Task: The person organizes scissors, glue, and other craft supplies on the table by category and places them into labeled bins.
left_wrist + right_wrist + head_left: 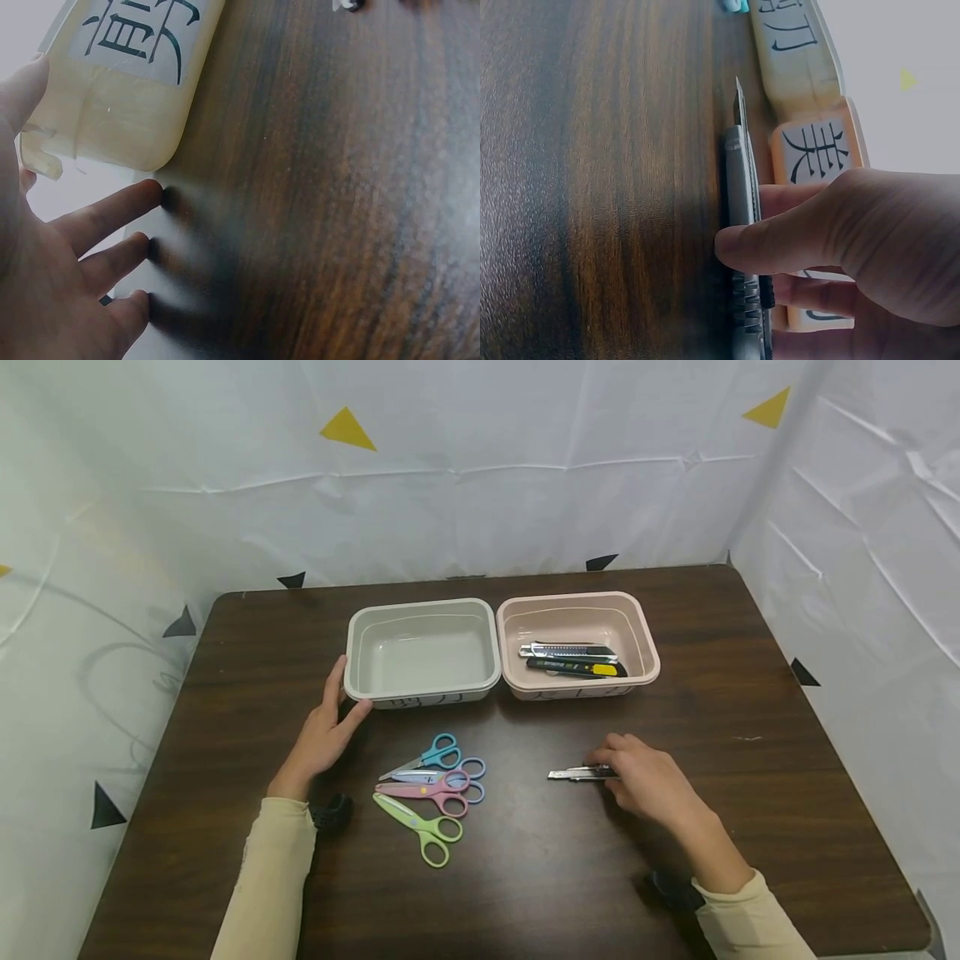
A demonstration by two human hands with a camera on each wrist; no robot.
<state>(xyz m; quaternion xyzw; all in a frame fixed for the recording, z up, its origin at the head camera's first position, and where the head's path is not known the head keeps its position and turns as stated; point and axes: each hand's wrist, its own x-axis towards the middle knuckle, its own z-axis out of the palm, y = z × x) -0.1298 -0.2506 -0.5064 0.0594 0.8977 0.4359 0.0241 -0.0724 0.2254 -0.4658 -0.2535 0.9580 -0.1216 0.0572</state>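
My right hand (641,779) pinches a metal utility knife (581,773) between thumb and fingers, low over the table. In the right wrist view, the blade tip of this utility knife (739,105) sticks out and the thumb lies along its body. At the grey-green bin (360,693), my left hand (322,739) has its fingers spread straight around the front left corner, thumb at the rim. Inside the pink bin (637,668) lie a silver utility knife (568,651) and a black one with a yellow slider (577,668).
Between the hands lies a group of scissors: blue scissors (441,752), lavender scissors (474,768), pink scissors (423,790) and green scissors (420,827). Both bins stand side by side toward the back of the dark wooden table (750,693). White sheeting (465,527) surrounds it.
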